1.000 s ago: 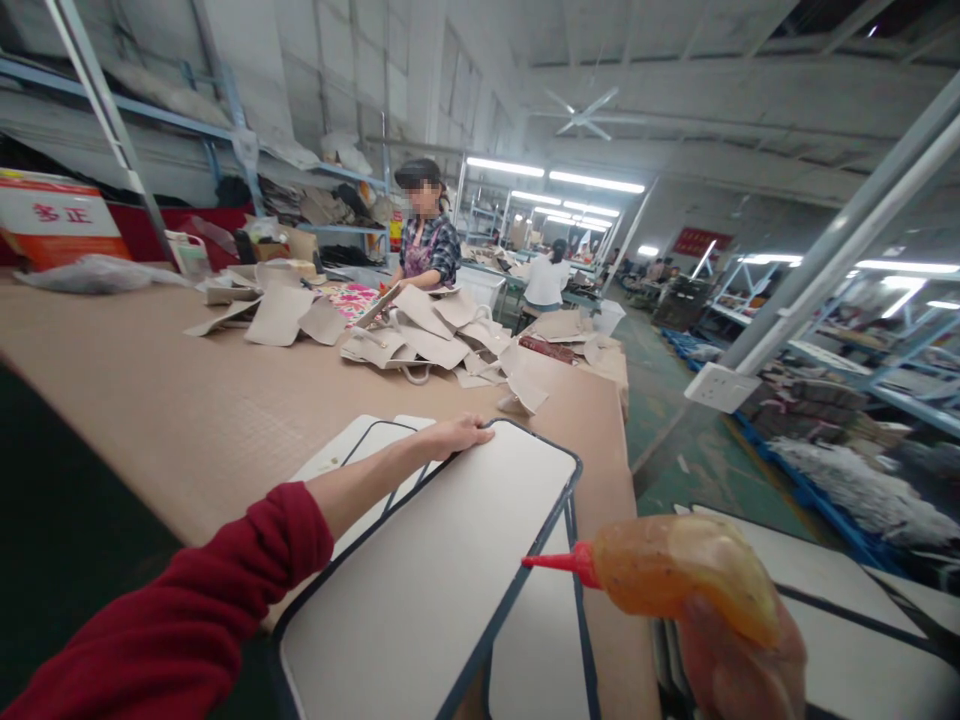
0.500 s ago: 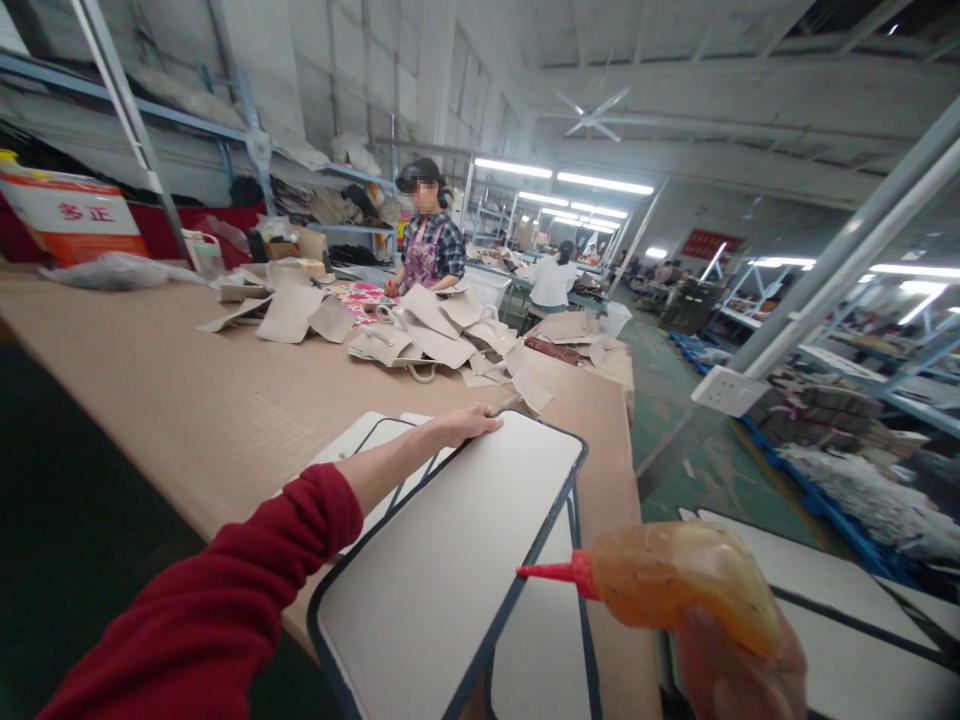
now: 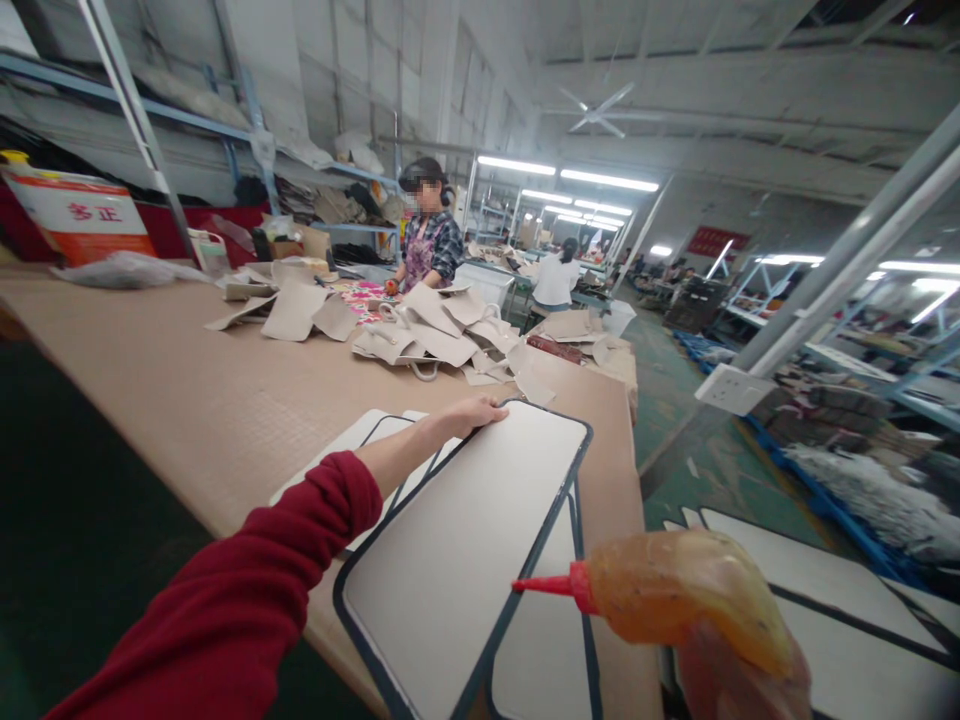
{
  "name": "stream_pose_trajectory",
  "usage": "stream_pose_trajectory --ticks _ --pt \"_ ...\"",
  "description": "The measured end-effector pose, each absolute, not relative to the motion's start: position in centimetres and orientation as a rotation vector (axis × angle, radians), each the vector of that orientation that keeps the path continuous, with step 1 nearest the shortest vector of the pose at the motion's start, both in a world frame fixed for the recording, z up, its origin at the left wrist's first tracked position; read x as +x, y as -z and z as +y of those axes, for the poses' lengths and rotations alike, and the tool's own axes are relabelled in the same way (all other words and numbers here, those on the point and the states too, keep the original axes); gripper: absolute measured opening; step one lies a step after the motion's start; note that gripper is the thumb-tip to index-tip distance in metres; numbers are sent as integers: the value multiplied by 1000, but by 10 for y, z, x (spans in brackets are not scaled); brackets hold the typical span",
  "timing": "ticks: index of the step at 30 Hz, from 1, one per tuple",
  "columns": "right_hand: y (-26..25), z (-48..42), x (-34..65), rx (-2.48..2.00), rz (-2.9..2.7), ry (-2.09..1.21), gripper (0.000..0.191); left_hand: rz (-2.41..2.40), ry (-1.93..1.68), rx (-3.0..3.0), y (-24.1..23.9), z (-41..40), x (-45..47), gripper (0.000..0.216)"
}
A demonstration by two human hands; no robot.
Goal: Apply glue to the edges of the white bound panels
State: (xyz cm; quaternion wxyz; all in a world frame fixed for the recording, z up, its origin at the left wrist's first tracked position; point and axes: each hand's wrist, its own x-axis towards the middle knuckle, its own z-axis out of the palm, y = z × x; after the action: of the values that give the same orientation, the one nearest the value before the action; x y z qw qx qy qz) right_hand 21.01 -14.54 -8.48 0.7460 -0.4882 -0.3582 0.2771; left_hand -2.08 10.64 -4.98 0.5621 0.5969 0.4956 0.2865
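My left hand [image 3: 480, 412] grips the far edge of a white panel with a dark border [image 3: 465, 540], holding it tilted above the table. In my right hand [image 3: 739, 670] is a squeeze bottle of amber liquid [image 3: 667, 585], lying on its side with its red nozzle [image 3: 544, 583] pointing left. The nozzle tip meets the panel's right dark border. Beneath the held panel, another white panel with a dark border [image 3: 544, 630] shows on the right, and more such panels [image 3: 375, 428] peek out behind my left forearm.
Beige cut pieces, some with handles [image 3: 442, 335], lie heaped across the brown table [image 3: 187, 380]. A co-worker [image 3: 431, 235] stands behind them. To the right are a slanted metal post with a socket box [image 3: 733, 388] and more bordered panels [image 3: 810, 570]. An orange-and-white container [image 3: 82, 215] stands far left.
The nozzle tip has moved slightly nearer me along the panel's right border. The panel and my left hand have shifted a little to the right in view.
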Motion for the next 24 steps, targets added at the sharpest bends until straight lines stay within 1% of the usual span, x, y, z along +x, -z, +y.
stream_pose_trajectory --ticks 6,12,20,24 --pt "88 -147 210 -1050 -831 -608 68 1202 -649 1338 53 116 -21 19" --pt "86 -149 206 -1012 -817 -683 63 1213 -671 1303 53 124 -24 15" --pt "89 -150 204 -1014 -846 -665 67 1245 -690 1294 49 125 -27 16" --pt "96 -150 209 -1019 -846 -703 67 1256 -708 1280 46 123 -28 11"
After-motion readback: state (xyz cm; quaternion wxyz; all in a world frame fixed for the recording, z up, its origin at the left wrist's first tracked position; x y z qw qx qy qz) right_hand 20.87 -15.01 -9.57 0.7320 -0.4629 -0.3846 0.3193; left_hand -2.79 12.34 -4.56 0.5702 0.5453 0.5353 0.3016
